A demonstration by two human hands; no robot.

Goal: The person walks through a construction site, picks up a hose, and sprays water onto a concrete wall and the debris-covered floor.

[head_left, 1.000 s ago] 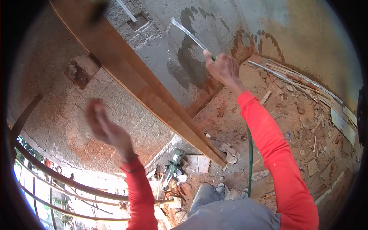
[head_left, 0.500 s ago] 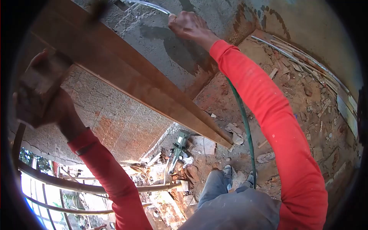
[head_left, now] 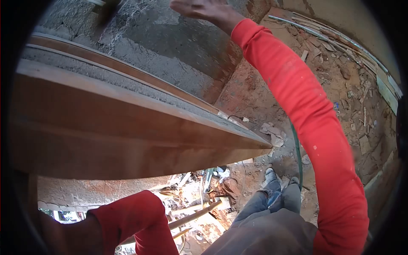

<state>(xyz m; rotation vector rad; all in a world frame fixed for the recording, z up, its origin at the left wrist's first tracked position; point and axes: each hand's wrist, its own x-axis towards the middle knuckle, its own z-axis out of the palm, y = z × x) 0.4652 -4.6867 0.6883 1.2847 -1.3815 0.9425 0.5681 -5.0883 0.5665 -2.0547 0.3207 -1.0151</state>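
Observation:
At the top edge, my right hand [head_left: 202, 8] is partly cut off, its fingers curled in front of the wet grey wall [head_left: 182, 42]; what they hold is out of view. A green hose [head_left: 297, 148] hangs behind my right forearm. Across the left and middle stretches a long brown wooden frame [head_left: 127, 140], its narrow end low near the rubble. My left hand [head_left: 63, 233] is a dark shape at the lower left, below the frame, its fingers hidden in shadow.
Rubble and dirt [head_left: 331, 80] cover the ground at the right, where long strips [head_left: 335, 38] lie along the wall. A crumpled pale piece [head_left: 274, 134] lies by the frame's lower end. Poles [head_left: 191, 216] and debris are at the bottom, left of my feet [head_left: 274, 185].
The view has shifted, and the wooden frame now shows its broad side and fills more of the left. My left hand has dropped lower; the block-like thing at it is no longer visible. My right hand sits higher.

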